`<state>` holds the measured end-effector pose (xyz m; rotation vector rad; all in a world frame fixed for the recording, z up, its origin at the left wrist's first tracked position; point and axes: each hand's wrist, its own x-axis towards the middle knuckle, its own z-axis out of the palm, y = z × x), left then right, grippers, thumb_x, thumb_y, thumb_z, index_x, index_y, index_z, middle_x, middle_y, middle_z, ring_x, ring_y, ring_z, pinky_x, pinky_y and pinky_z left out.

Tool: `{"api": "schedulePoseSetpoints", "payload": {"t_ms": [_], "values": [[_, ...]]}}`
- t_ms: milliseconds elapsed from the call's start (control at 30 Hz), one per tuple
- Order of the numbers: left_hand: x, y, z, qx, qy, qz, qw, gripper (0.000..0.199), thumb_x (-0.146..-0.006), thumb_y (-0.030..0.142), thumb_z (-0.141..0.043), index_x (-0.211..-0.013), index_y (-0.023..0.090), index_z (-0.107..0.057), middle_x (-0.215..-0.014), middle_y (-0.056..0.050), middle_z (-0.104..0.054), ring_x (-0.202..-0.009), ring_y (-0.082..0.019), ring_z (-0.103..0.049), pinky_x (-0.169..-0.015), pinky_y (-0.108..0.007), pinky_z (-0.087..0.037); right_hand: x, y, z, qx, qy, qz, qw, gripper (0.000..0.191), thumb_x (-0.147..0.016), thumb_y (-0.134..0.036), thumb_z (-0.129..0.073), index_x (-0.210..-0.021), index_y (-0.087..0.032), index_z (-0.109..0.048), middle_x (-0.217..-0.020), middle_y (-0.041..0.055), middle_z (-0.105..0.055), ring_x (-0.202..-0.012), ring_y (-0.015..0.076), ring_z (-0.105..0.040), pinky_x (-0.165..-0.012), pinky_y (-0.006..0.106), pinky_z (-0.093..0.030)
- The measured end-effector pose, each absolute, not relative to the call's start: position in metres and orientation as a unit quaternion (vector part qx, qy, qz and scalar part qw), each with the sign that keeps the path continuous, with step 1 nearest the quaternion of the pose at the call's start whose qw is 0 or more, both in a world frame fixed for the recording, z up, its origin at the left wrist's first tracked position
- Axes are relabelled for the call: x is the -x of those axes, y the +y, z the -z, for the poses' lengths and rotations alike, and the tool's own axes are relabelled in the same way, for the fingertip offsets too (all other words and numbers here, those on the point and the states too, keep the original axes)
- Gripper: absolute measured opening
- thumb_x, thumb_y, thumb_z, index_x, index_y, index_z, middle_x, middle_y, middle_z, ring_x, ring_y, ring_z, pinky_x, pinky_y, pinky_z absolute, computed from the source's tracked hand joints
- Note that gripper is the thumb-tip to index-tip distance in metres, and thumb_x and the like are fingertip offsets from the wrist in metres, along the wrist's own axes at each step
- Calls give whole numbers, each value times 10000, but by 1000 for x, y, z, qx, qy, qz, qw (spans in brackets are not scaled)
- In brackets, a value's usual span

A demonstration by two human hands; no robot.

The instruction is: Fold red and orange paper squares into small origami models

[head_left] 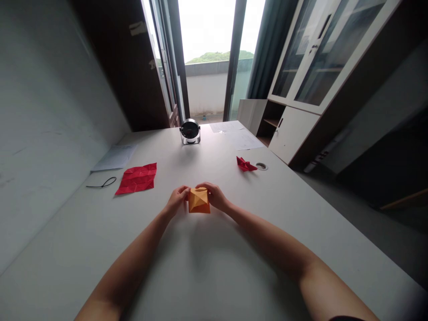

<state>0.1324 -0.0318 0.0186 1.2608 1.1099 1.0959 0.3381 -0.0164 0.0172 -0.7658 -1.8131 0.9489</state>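
Note:
An orange folded paper square (199, 201), with creases meeting near its middle, is held between my two hands just above the white table. My left hand (178, 199) pinches its left edge between thumb and fingers. On the opposite side, my right hand (216, 195) grips the right edge, its fingers reaching over the top edge. A creased red paper sheet (137, 178) lies flat to the left. To the right sits a red folded paper boat (245, 164), close to a white roll of tape (261, 166).
A round black device on a metal stand (190, 131) stands at the table's far side. A black cable tie (102, 183) and papers (114, 158) lie on the left. More sheets (245, 139) rest at the back right. The white table (214, 272) meets a wall at left.

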Motion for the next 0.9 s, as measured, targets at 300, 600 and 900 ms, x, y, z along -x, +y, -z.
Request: {"api": "schedulePoseSetpoints", "payload": {"t_ms": [300,600,900], "values": [[-131,-30,-16,-516,462,-481,538,327,-725,445,-743,-848,150,-677,-758,-11,-628,-663,-121,-534,-622,-222,-413,-338,-8,-6,336,-693,-426,475,269,-764,-168,-456,-850,-192,-709,-870,45,-642,-747,161,-571,-645,261,-452],[-132,-31,-14,-517,479,-513,490,322,-721,462,-735,-839,169,-671,-790,-26,-658,-695,-145,-571,-643,-245,-444,-344,-4,-11,371,-641,-482,467,211,-832,-327,-518,-807,-170,-658,-709,19,-630,-638,141,-559,-603,250,-459],[-140,-43,-25,-629,511,-464,357,146,-762,369,-717,-798,228,-729,-738,-29,-694,-684,-180,-586,-684,-270,-430,-342,-9,-12,390,-752,-395,356,202,-838,-355,-602,-847,-186,-713,-721,3,-672,-643,134,-560,-611,236,-416]]}}
